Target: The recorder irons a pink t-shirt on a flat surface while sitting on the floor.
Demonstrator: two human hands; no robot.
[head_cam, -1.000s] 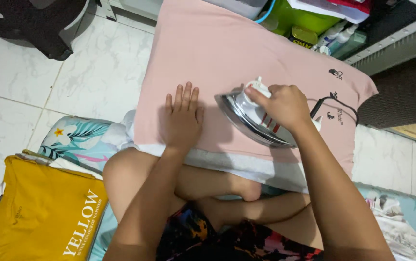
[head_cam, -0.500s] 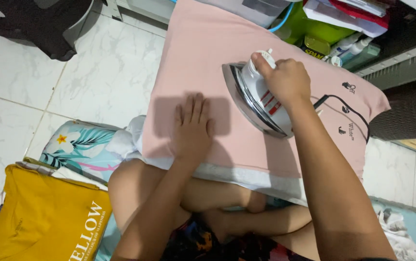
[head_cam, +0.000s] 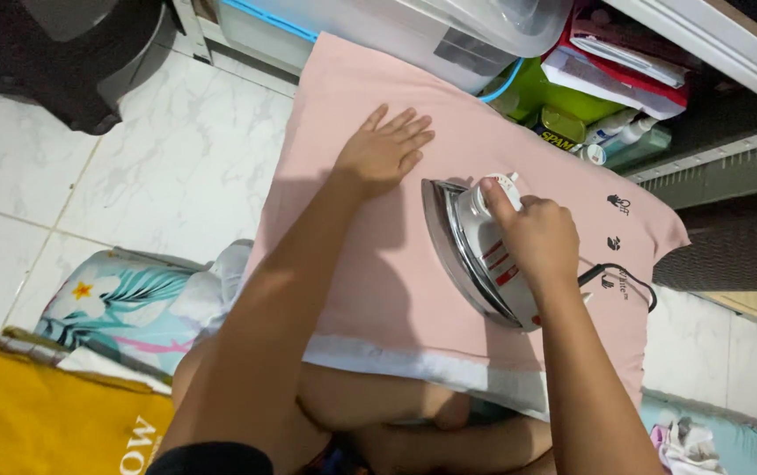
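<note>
A pink shirt (head_cam: 369, 290) lies spread over a padded board across my lap. My right hand (head_cam: 532, 242) grips the handle of a white and silver clothes iron (head_cam: 475, 251), whose soleplate rests on the shirt. Its black cord (head_cam: 625, 281) loops off to the right. My left hand (head_cam: 385, 151) lies flat with fingers apart on the far part of the shirt, just left of the iron's tip.
A clear plastic bin (head_cam: 449, 31) and a green box (head_cam: 541, 92) with bottles stand beyond the shirt. A folded yellow shirt (head_cam: 53, 413) and a floral cushion (head_cam: 123, 303) sit at my left on the white tiled floor (head_cam: 88, 176). A dark chair base (head_cam: 62, 53) stands far left.
My left hand has slid from the near part of the shirt to its far part. The iron has drawn back toward me and to the right.
</note>
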